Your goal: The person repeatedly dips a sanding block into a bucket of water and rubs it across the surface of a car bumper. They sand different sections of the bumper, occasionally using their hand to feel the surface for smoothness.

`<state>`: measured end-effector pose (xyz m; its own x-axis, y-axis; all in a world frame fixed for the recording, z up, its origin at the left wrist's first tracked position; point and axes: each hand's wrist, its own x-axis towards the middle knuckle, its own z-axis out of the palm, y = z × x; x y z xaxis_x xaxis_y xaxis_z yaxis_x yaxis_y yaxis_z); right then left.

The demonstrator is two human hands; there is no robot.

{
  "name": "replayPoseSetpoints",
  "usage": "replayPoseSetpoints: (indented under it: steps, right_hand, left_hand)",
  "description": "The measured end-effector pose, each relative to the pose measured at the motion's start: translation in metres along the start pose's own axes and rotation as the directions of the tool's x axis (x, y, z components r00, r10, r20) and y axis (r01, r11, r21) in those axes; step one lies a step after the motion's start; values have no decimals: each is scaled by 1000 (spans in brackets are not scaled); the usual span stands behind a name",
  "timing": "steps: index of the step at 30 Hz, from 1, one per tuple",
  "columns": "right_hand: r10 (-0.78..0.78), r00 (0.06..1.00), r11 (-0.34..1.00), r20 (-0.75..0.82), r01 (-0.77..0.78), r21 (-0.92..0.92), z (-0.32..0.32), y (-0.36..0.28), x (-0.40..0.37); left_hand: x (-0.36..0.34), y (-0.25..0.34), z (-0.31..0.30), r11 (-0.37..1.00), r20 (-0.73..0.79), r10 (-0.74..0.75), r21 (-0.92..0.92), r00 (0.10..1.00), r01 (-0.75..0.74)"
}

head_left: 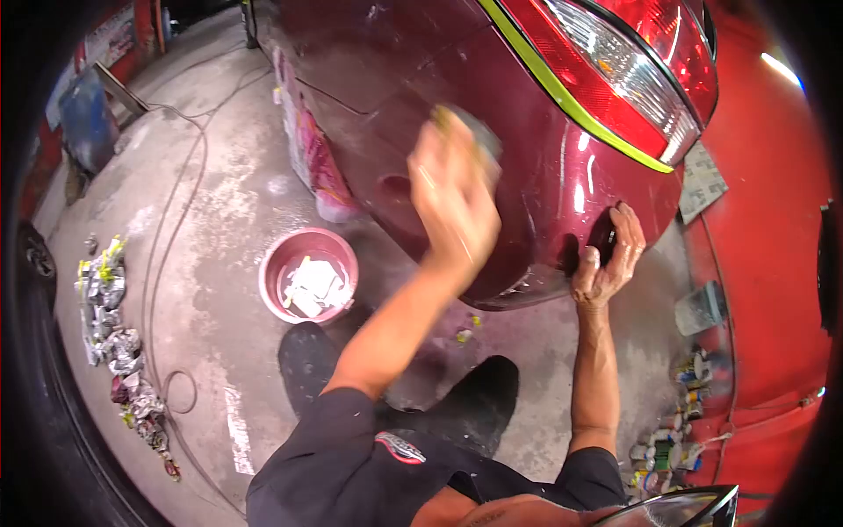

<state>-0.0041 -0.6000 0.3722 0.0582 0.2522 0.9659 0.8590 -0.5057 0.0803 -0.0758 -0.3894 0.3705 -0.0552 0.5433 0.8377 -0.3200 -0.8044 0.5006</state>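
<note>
A dark maroon car rear corner fills the upper middle, its paint glossy near the lamp and duller to the left. My left hand, blurred by motion, is closed round a grey-green pad against the body panel; the pad's exact kind is too smeared to make out. My right hand lies on the bumper's lower right curve with its fingers apart, holding nothing. Above both hands is the red and clear tail light, edged with yellow-green masking tape.
A pink bucket with water and pale pieces stands left of my legs. A hose and a heap of crumpled foil and paper lie further left. Several cans and a clear container line the red wall.
</note>
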Motion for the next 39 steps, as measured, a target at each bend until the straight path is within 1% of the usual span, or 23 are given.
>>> replayPoseSetpoints:
  steps: [1, 2, 3, 6, 7, 8, 10, 11, 13, 16, 17, 18, 19, 21, 23, 25, 27, 30, 33, 34, 35, 37, 39]
  right_hand:
    - [14, 1000, 999, -11, -14, 42, 1, 0, 0]
    - [7, 1000, 1000, -7, -7, 28, 0, 0, 1]
    - [3, 1000, 1000, 0, -3, 12, 0, -2, 1]
    - [10, 1000, 1000, -4, -10, 7, 0, -3, 1]
    - [0, 1000, 1000, 6, 0, 5, 0, -1, 1]
    - [4, 1000, 1000, 12, -4, 5, -1, 1, 0]
    - [6, 1000, 1000, 14, -6, -1, -2, 1, -1]
    - [2, 1000, 1000, 8, -2, -2, -1, 1, 0]
    - [31, 1000, 999, 0, -31, 7, -1, -1, -3]
    - [28, 1000, 1000, 8, -28, 12, -2, -2, 0]
    - [29, 1000, 999, 11, -29, 18, -3, -1, -3]
    - [22, 1000, 1000, 4, -22, 11, -1, 1, -3]
    - [16, 1000, 1000, -5, -16, -1, 1, 1, -3]
    - [6, 1000, 1000, 18, -6, -8, -1, 2, -4]
    - [5, 1000, 1000, 6, -5, -26, 0, 2, -4]
    - [7, 1000, 1000, 17, -7, -29, -1, 0, -6]
    - [2, 1000, 999, 15, -2, -36, 0, 0, -4]
    - [-2, 1000, 999, 15, 3, -47, 1, 1, -3]
    - [-22, 999, 999, 36, 23, -41, 0, 5, 0]
    - [-14, 1000, 999, 26, 15, -38, 2, 4, 0]
    - [3, 1000, 999, 26, -2, -34, 0, 2, -4]
    - [11, 999, 999, 32, -10, -37, -1, 2, -6]
    - [6, 1000, 999, 27, -5, -39, -1, 1, -4]
  left_hand:
    - [39, -32, 8, 993, -30, -96, 62, 995, 98]
    - [77, -48, 7, 951, 34, -305, -37, 952, 306]
    - [84, -60, 12, 935, 34, -354, -6, 935, 355]
    - [-6, -7, -4, 996, 25, 26, 89, 999, -28]
    - [-56, 22, -2, 836, 83, -250, -485, 965, 258]
    - [-55, 6, -1, 837, 91, -236, -486, 967, 250]
    - [-35, -38, -9, 999, 68, -19, -31, 998, 21]
    - [-19, -65, -12, 971, 95, 98, 208, 991, -116]
    - [37, -139, -4, 929, -21, -336, 159, 941, 335]
    - [21, -111, -13, 917, 16, -396, -47, 918, 396]
    - [-13, -81, -15, 960, 8, -279, 23, 960, 278]
    - [-52, -48, -12, 976, -2, -197, -98, 980, 196]
    - [-73, -17, -24, 1000, 83, -19, 23, 996, 17]
    - [-53, -41, -31, 995, 132, 77, 60, 988, -85]
    - [-1, -123, -18, 958, 51, -223, 196, 974, 209]
    - [37, -180, -11, 949, -28, -270, 164, 962, 271]
    - [24, -147, -21, 914, 38, -356, 224, 934, 340]
    - [-52, -50, -30, 982, 87, -131, 148, 988, 118]
    - [-29, -89, -23, 985, 53, -98, 144, 994, 90]
    - [-2, -121, -14, 973, -9, -128, 191, 992, 127]
    - [33, -127, -17, 900, 71, -430, 116, 900, 421]
    - [45, -128, -10, 919, -56, -297, 254, 953, 301]
    - [16, -89, -18, 889, 85, -456, 9, 886, 457]
